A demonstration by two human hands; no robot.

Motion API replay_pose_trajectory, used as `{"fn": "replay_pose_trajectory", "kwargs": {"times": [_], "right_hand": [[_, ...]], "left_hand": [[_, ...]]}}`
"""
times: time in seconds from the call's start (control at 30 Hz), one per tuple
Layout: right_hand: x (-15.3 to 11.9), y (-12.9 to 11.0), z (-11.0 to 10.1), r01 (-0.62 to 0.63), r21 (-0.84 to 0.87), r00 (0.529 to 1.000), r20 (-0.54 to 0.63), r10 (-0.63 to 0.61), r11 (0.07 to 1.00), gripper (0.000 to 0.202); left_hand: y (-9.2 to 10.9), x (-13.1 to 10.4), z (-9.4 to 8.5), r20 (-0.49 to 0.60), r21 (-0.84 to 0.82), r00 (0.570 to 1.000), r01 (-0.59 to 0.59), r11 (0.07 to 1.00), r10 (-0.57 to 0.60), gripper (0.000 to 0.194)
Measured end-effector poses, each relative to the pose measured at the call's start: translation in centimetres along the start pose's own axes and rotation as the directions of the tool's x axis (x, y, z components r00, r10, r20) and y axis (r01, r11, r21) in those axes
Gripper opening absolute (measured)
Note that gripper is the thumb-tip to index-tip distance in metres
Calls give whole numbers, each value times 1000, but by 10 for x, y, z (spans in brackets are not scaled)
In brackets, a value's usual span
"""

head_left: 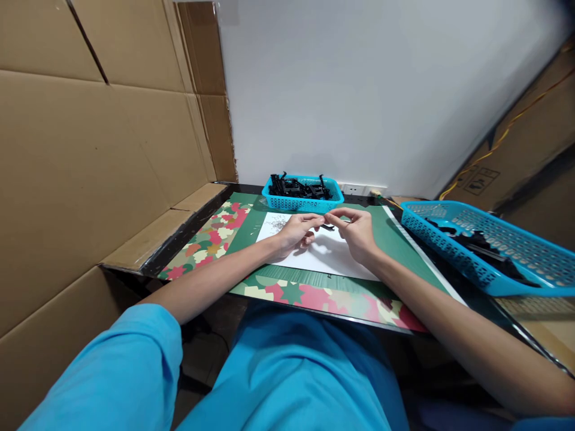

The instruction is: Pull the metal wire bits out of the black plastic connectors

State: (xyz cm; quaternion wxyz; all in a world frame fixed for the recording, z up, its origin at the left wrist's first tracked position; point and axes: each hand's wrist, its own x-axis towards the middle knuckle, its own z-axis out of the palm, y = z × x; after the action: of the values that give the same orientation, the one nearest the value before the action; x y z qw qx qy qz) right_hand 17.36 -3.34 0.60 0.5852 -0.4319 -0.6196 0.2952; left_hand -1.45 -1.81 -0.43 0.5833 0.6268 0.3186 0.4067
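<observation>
Over a white sheet (pixel 309 261), my left hand (pixel 297 233) and my right hand (pixel 356 232) meet fingertip to fingertip. Between them a small black plastic part (pixel 329 227) shows, mostly covered by the fingers. My left thumb and forefinger are closed on its near end. The right thumb and forefinger are pinched together right beside it; whatever they hold is too small to make out. A scatter of tiny dark pieces (pixel 275 224) lies on the sheet, left of my hands.
A blue basket (pixel 299 205) heaped with black plastic parts stands behind the sheet. Another blue basket (pixel 487 286) with black parts sits at the right. A green patterned mat (pixel 287 291) covers the table. Cardboard (pixel 103 143) walls off the left; a yellow cable (pixel 483 154) runs at right.
</observation>
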Motion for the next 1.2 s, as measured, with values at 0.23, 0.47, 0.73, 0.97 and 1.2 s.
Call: {"fn": "replay_pose_trajectory", "kwargs": {"times": [0.23, 0.47, 0.73, 0.97, 1.2], "right_hand": [[8, -1, -12, 1, -60, 993, 116, 6, 998, 34], [12, -4, -27, 237, -160, 944, 273, -188, 958, 31], [8, -8, -29, 411, -286, 883, 360, -301, 865, 26], [9, 0, -26, 511, -395, 853, 340, -396, 763, 18], [10, 2, -28, 566, -443, 821, 376, -429, 695, 16]], "left_hand": [[0, 0, 1, -83, 192, 976, -182, 964, 200, 25], [-6, 4, -5, -5, 503, 902, -370, 781, 431, 25], [-1, 2, -13, 71, 678, 888, -377, 631, 454, 27], [1, -3, -9, 65, 784, 906, -306, 540, 419, 27], [7, -7, -5, 60, 819, 913, -276, 502, 404, 28]]}}
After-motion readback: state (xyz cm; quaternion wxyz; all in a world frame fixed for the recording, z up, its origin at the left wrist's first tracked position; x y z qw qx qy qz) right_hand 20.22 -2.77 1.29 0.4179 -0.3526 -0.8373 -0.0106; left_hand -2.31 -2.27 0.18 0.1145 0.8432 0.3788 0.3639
